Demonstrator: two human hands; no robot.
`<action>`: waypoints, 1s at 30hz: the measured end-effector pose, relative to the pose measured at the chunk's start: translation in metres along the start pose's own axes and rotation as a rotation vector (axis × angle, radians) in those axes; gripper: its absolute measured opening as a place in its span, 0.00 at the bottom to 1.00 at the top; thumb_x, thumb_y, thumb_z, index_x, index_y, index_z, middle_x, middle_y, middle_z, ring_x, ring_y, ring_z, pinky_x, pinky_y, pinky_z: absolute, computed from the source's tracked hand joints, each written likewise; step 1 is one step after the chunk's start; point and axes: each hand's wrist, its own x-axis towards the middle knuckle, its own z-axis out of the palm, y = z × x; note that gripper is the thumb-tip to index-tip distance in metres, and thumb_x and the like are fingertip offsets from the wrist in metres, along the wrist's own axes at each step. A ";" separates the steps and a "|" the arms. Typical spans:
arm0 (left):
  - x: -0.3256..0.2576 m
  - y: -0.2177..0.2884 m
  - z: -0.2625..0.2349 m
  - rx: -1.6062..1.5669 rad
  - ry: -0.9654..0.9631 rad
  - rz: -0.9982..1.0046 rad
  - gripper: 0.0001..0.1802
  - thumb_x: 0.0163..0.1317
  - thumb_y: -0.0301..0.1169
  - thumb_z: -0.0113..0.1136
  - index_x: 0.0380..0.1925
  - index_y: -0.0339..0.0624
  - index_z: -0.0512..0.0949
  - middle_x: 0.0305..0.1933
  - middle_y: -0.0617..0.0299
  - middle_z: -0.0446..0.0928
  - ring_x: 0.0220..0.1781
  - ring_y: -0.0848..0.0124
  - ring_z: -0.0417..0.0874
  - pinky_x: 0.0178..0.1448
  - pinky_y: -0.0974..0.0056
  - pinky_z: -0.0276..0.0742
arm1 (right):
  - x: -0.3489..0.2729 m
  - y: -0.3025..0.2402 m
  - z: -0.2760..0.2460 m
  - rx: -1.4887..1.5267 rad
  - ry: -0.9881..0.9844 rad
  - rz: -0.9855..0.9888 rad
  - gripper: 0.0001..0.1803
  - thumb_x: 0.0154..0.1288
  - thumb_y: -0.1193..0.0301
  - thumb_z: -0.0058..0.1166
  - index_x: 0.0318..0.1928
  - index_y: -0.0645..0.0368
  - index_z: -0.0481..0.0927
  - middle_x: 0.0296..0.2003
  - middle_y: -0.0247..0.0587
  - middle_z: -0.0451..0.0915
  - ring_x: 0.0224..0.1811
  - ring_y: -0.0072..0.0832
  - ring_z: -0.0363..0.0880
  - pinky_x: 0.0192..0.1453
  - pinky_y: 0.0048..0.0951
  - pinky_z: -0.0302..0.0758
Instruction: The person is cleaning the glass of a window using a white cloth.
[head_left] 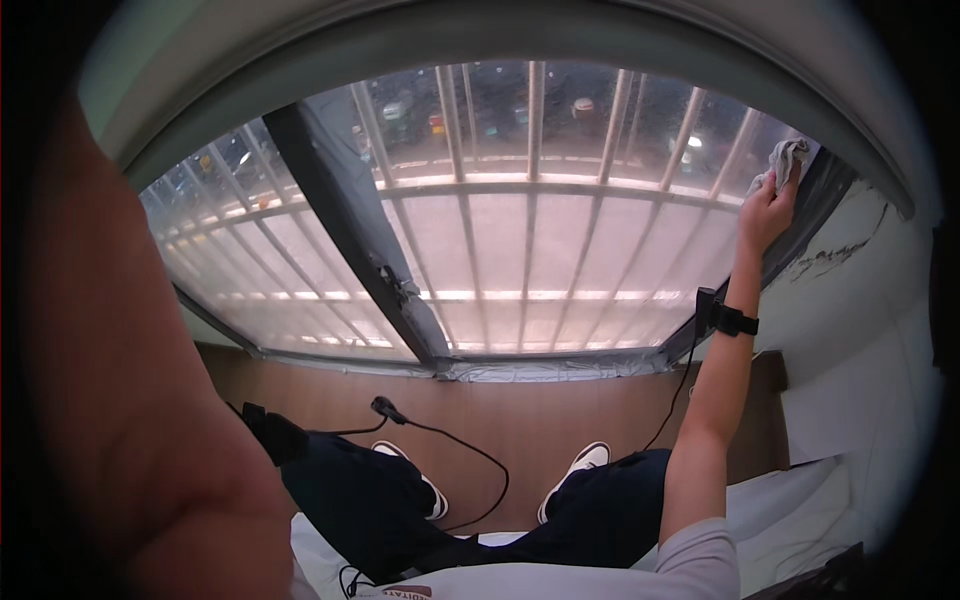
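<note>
My right hand [768,210] is closed on a crumpled light-grey cloth [788,158]. It holds the cloth high up at the right edge of the window, against or very near the glass and the dark frame [800,222]; contact cannot be told exactly. The wide glass pane [560,235] looks hazy, and pale bars show through it. My left arm [150,400] rises large and close along the left side. The left hand itself lies outside the picture.
A dark upright frame bar [350,235] divides the window. A black cable with a plug [385,407] hangs over the brown wooden floor [300,395]. Another thin cable runs from the black wrist device [733,319]. White bedding [790,505] lies at the lower right, beside the marked white wall [850,290].
</note>
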 end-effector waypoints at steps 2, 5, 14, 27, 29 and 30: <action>-0.001 -0.016 0.017 -0.040 -0.023 -0.035 0.35 0.70 0.45 0.59 0.71 0.34 0.68 0.70 0.38 0.70 0.72 0.46 0.71 0.73 0.40 0.70 | 0.000 0.008 0.003 -0.022 0.036 -0.059 0.27 0.77 0.73 0.51 0.74 0.63 0.69 0.67 0.56 0.78 0.65 0.48 0.81 0.66 0.39 0.78; -0.008 -0.032 0.035 -0.089 -0.057 -0.089 0.35 0.71 0.45 0.58 0.71 0.34 0.68 0.70 0.38 0.70 0.73 0.45 0.71 0.73 0.40 0.69 | 0.000 0.017 0.005 -0.051 0.097 -0.138 0.27 0.77 0.74 0.51 0.74 0.64 0.69 0.68 0.57 0.77 0.65 0.49 0.81 0.66 0.39 0.77; -0.017 -0.053 0.031 -0.067 0.002 -0.048 0.33 0.72 0.44 0.56 0.70 0.34 0.69 0.70 0.37 0.70 0.73 0.44 0.71 0.73 0.39 0.69 | -0.002 0.011 0.009 -0.073 0.128 -0.151 0.26 0.79 0.74 0.49 0.73 0.66 0.70 0.66 0.59 0.78 0.63 0.48 0.83 0.62 0.39 0.81; -0.031 -0.051 -0.015 0.031 0.142 0.031 0.31 0.74 0.44 0.52 0.70 0.34 0.69 0.69 0.35 0.71 0.73 0.42 0.72 0.74 0.39 0.69 | 0.022 0.021 0.005 -0.001 0.143 -0.072 0.23 0.77 0.77 0.49 0.69 0.67 0.75 0.62 0.57 0.82 0.58 0.46 0.86 0.60 0.37 0.83; -0.036 -0.048 -0.024 0.055 0.163 0.039 0.31 0.75 0.43 0.51 0.70 0.34 0.69 0.69 0.35 0.71 0.73 0.42 0.72 0.74 0.39 0.68 | 0.026 0.020 0.003 0.024 0.133 -0.040 0.23 0.76 0.77 0.49 0.69 0.67 0.75 0.62 0.57 0.82 0.59 0.44 0.86 0.60 0.36 0.83; -0.039 -0.048 -0.028 0.070 0.171 0.036 0.31 0.75 0.43 0.51 0.70 0.34 0.69 0.69 0.35 0.71 0.73 0.42 0.72 0.74 0.38 0.68 | 0.028 0.016 0.003 0.049 0.126 -0.008 0.23 0.76 0.77 0.49 0.68 0.67 0.75 0.63 0.57 0.82 0.59 0.43 0.86 0.60 0.36 0.83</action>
